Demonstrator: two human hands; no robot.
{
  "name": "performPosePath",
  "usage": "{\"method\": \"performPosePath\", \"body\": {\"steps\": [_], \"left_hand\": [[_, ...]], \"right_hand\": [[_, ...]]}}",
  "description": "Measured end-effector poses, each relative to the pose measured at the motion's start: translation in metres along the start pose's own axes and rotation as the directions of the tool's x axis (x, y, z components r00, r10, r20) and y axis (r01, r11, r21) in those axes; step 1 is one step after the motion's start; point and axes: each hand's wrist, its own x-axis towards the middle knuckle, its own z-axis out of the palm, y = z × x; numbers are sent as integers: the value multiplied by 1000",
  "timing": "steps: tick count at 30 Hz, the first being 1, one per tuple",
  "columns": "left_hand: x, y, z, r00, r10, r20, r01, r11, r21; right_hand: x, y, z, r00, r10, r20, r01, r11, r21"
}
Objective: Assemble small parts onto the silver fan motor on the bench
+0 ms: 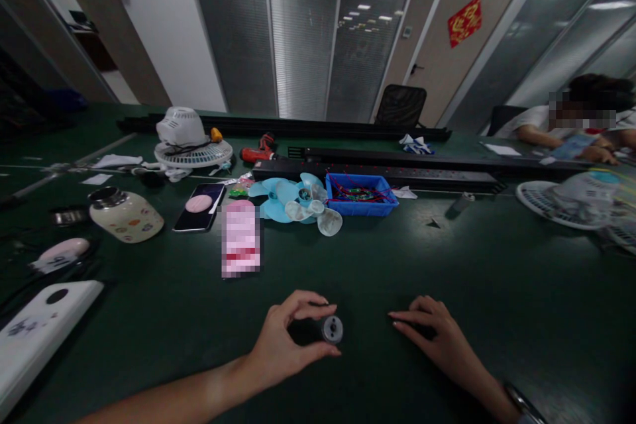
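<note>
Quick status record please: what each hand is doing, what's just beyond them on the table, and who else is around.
left hand: fingers pinch a small dark round part on the table
right hand: flat on the table, holding nothing
beyond hands: blue fan blades, blue bin of wires, phone, jar
far left: white fan
far right: another person seated

The left hand [285,338] is curling its fingers [311,308] into a pinch, forearm reaching in from the near left; the right hand [437,338] is lying palm-down, fingers extended leftward.

Dk green table [497,291], blue bin [361,205], lt blue fan blades [278,199], grey motor [331,329]
</note>
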Motion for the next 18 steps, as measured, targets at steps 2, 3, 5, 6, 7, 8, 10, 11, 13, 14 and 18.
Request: {"method": "performPosePath", "body": {"steps": [2,3,5,6,7,8,10,11,13,14,18], "left_hand": [[0,1,0,1000,1,1,-1,1000,4],[0,1,0,1000,3,2,-3,1000,4],[0,0,0,1000,2,7,-2,1000,1],[1,0,0,1000,1,9,-1,1000,-2],[1,1,0,1000,-1,11,1,1000,-7],[1,1,0,1000,-2,12,2,1000,-12],[2,4,-1,1000,1,19,-1,1000,-19],[3,5,-2,1000,7,26,-7,1000,-11],[4,9,-3,999,30,41,-31,999,26],[5,10,-3,998,44,50,-46,998,44],[6,11,-3,993,98,58,-100,994,39]], "right_hand": [[0,-1,0,1000,2,2,-2,1000,2],[1,-1,0,1000,3,1,-3,1000,3],[1,0,0,1000,3,-10,-3,1000,0],[1,0,0,1000,0,-18,0,1000,-3],[0,0,1,1000,-3,-24,3,1000,-5],[0,1,1,1000,-5,-26,5,1000,-6],[0,1,1,1000,-6,-19,6,1000,-5],[0,1,2,1000,-3,-11,3,1000,-4],[0,1,1,1000,3,0,-3,1000,-5],[0,1,1,1000,3,-1,-3,1000,-5],[0,0,1,1000,-3,-23,3,1000,1]]}}
